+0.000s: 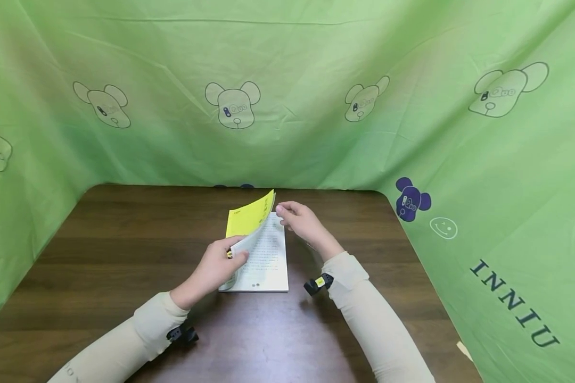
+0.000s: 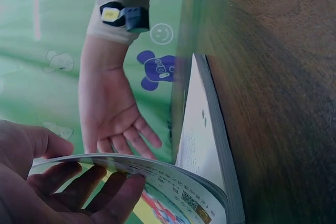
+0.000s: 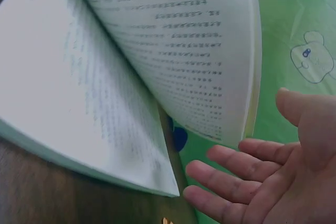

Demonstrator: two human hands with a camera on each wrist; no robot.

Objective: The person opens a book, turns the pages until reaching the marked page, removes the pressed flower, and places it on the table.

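A paperback book (image 1: 263,258) with a yellow cover lies on the table, its front cover and some pages lifted up and leftward. My left hand (image 1: 220,263) grips these raised pages, thumb on the printed side and fingers behind on the cover. In the left wrist view the left fingers (image 2: 121,195) curl under the bent sheets, near a colourful picture and a square code. My right hand (image 1: 304,221) is by the upper right corner of the book. Its fingers (image 3: 231,177) are loosely spread in the right wrist view, close to the page edges and holding nothing.
The brown wooden table (image 1: 124,250) extends around the book. A green curtain (image 1: 297,48) with printed bear heads hangs behind and along both sides. Each wrist wears a dark strap device, the right one (image 1: 318,283) with a yellow label.
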